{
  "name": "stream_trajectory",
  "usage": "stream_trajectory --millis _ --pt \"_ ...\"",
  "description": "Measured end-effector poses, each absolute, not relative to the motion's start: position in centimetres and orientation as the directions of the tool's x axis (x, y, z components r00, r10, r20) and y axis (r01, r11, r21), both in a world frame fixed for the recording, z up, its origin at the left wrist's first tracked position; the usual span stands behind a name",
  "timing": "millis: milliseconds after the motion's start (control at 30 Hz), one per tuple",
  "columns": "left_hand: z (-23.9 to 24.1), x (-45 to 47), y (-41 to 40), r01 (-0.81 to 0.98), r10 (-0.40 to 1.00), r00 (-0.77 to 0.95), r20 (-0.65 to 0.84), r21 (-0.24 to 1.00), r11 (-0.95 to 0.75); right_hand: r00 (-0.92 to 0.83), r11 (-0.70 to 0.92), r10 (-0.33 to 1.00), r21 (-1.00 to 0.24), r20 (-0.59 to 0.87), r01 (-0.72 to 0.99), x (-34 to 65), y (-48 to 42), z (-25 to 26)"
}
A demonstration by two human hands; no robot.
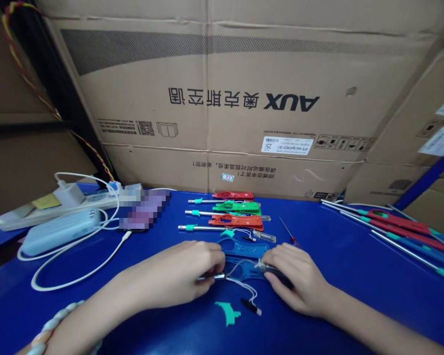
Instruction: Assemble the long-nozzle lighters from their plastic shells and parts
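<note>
Just left of centre, my left hand (pixel 198 268) is closed round a short metal tube (pixel 219 277), whose far part the fingers hide. Two white wires (pixel 244 284) run from near it to a black plug (pixel 249 305) with a white end. My right hand (pixel 298 276) is closed on a dark object with a pale tip (pixel 259 265), mostly covered by the fingers; its kind is unclear. Between the hands lie blue plastic casing halves (pixel 257 249) with oval loops. Closer to me rests a curved teal plastic piece (pixel 227 313), apart from both hands.
Red (pixel 233 196), green (pixel 239 207) and orange casings (pixel 240 221) with metal tubes lie behind my hands. A thin screwdriver (pixel 288 230) is beside them. Long-tubed assembled pieces (pixel 399 229) lie right. A phone (pixel 146 209), power bank (pixel 61 231) and cables are left; cardboard (pixel 222 123) stands behind.
</note>
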State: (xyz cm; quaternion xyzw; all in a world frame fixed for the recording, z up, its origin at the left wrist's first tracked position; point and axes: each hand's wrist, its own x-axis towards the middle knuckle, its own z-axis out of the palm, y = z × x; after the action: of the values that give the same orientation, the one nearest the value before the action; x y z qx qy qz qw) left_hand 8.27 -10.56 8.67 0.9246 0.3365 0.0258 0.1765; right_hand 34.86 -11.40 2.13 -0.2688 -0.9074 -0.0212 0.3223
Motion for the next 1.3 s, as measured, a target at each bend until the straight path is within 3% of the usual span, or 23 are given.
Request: stream_trajectory --millis 200,400,667,1000,1300 --pt "9.0 8.0 -9.8 0.568 0.64 0.765 0.072 0.393 -0.723 -0.479 0.757 0.56 -0.182 0.676 0.628 35.3 -11.2 2.3" --pt "8.3 7.7 -8.9 0.578 0.632 0.774 0.045 0.36 -0.733 -0.494 0.696 0.693 -0.308 0.525 0.649 34.6 -11.5 1.8" --pt "7.6 7.9 -9.0 0.614 0.645 0.764 0.002 0.306 -0.728 -0.593 0.765 0.636 -0.296 0.494 0.573 34.5 -11.9 1.9" --pt "7.9 8.1 -9.4 0.611 0.644 0.764 -0.03 0.353 -0.709 -0.644 0.811 0.576 -0.253 0.503 0.527 34.4 -12.0 1.9" --pt "9.0 7.9 -9.6 0.57 0.64 0.768 0.019 0.436 -0.697 -0.502 0.778 0.572 -0.234 0.648 0.584 35.0 -12.3 2.7"
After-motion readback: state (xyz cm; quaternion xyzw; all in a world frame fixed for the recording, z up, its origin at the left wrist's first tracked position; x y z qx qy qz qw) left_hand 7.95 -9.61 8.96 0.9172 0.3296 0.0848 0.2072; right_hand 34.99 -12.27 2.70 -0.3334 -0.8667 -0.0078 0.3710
